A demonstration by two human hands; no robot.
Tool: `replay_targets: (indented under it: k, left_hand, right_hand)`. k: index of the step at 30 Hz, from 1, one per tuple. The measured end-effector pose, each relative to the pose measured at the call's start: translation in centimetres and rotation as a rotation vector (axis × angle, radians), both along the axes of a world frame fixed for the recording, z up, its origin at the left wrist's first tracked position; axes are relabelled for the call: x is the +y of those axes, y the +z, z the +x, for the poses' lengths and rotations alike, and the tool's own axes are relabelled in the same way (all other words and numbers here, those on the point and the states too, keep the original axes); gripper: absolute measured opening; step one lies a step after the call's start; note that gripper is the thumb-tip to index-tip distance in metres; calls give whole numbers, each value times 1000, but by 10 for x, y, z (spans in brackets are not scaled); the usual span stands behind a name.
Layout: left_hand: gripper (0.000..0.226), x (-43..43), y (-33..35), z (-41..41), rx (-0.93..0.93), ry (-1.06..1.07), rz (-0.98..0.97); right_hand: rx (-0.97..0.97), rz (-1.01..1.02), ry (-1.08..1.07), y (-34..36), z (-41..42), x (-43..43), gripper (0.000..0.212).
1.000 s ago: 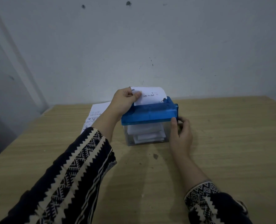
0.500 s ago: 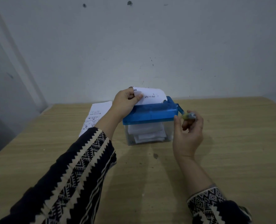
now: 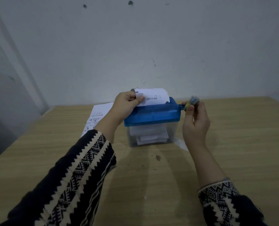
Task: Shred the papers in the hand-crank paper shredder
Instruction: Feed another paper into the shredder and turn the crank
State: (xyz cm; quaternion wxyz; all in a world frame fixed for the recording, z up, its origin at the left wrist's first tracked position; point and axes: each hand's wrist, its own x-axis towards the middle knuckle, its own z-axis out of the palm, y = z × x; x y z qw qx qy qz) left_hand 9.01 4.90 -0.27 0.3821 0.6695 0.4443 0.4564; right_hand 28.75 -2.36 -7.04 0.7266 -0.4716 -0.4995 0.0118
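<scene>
Against the scuffed grey wall [image 3: 168, 38], the wooden table [image 3: 233, 144] carries the shredder [image 3: 153, 115] near its middle, with its long axis running left to right and the crank [image 3: 193, 101] end pointing right. The left hand [image 3: 127, 105] pinches the left edge of a sheet [image 3: 153, 97] standing upright in the top slot, while the right hand [image 3: 195, 123] curls thumb and fingers round the crank, raised level with the lid. More papers [image 3: 98, 116] lie flat on the table behind the left forearm.

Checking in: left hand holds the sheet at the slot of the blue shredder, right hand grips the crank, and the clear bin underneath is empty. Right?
Not empty. The head view shows the clear bin holding a pile of white paper. The rest stands: the left hand holds the sheet at the slot of the blue shredder, and the right hand grips the crank.
</scene>
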Motion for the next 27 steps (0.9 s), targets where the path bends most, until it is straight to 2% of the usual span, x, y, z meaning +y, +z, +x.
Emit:
replay_targets:
  k: [3, 7, 14, 18, 20, 24, 27]
  left_hand:
    - [28, 2, -1, -1, 33, 6, 7]
    - [30, 2, -3, -1, 53, 8, 27]
    - [6, -5, -4, -1, -15, -38, 35]
    - [23, -5, -5, -2, 23, -35, 57]
    - [21, -7, -4, -1, 27, -34, 58]
    - [32, -8, -7, -1, 63, -17, 75]
    - [37, -9, -8, -1, 55, 1, 71]
  right_hand:
    - [-6, -34, 20, 5, 5, 5, 24]
    - [-60, -48, -10, 7, 10, 9, 26]
    - [-141, -198, -10, 33, 10, 24, 39]
    - [-38, -492, 136, 57, 18, 31, 45]
    - [50, -643, 241, 57, 26, 39, 44]
    - [485, -962, 483, 36, 32, 51, 37]
    - [620, -1011, 543, 29, 37, 57, 36]
